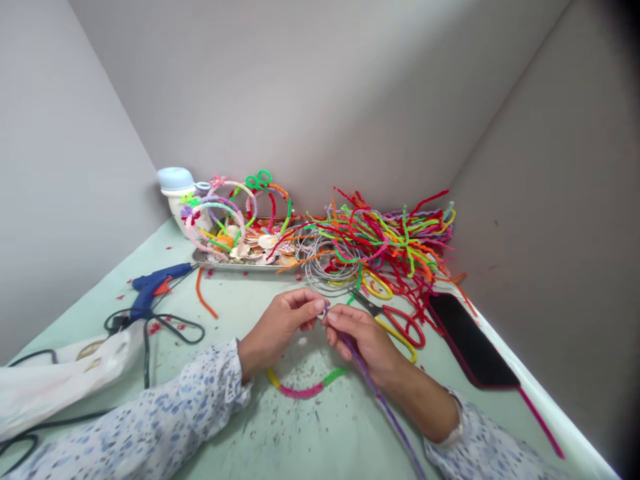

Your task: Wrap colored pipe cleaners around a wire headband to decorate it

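Above the middle of the table my two hands meet fingertip to fingertip. My right hand (360,337) is closed on a purple pipe cleaner (373,383), whose long tail runs down past the wrist toward the front edge. My left hand (287,323) pinches at the same spot, where the purple tip shows between the thumbs. Below the hands curves a hoop (303,392) wrapped in yellow, pink and green pipe cleaner. Its upper part is hidden behind my hands, so I cannot tell exactly how the fingers hold it.
Behind lie a metal tray (245,268) of shells, finished hoops (287,200), coiled wire (327,267) and a pipe cleaner heap (400,233). Red-handled scissors (405,327) and a phone (473,340) sit right; a blue glue gun (150,287), its cord and a plastic bag (75,373) left.
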`<move>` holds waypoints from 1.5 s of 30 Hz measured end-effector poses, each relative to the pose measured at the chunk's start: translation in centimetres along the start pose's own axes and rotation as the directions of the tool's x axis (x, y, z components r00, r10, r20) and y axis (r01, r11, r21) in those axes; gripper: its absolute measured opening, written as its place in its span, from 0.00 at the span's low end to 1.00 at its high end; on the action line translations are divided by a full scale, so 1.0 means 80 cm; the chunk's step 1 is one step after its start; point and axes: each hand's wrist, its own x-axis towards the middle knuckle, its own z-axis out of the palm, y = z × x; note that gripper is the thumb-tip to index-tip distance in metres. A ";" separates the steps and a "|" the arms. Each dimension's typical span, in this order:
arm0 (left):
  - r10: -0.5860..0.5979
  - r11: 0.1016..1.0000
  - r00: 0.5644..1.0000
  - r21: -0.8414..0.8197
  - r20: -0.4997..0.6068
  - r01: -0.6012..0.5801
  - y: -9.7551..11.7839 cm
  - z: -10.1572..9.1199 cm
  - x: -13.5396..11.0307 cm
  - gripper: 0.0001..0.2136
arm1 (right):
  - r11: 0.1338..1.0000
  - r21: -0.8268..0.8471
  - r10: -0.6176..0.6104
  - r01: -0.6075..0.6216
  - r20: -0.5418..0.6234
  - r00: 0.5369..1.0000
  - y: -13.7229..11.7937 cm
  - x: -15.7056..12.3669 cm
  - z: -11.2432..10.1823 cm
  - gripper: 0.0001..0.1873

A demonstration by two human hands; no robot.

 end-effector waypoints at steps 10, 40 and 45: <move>0.102 0.970 0.995 0.220 0.022 -0.104 0.002 -0.003 -0.002 0.08 | 0.999 -0.045 -0.023 0.021 -0.047 0.999 0.008 0.000 0.002 0.10; 0.280 0.831 0.958 0.516 -0.062 -0.209 0.005 0.009 -0.013 0.02 | 0.984 -0.164 -0.087 0.066 -0.127 0.988 0.004 0.000 0.004 0.09; 0.251 0.831 0.965 0.528 -0.073 -0.176 0.002 0.007 -0.011 0.02 | 0.969 -0.231 -0.117 0.084 -0.132 0.984 0.005 -0.001 0.004 0.09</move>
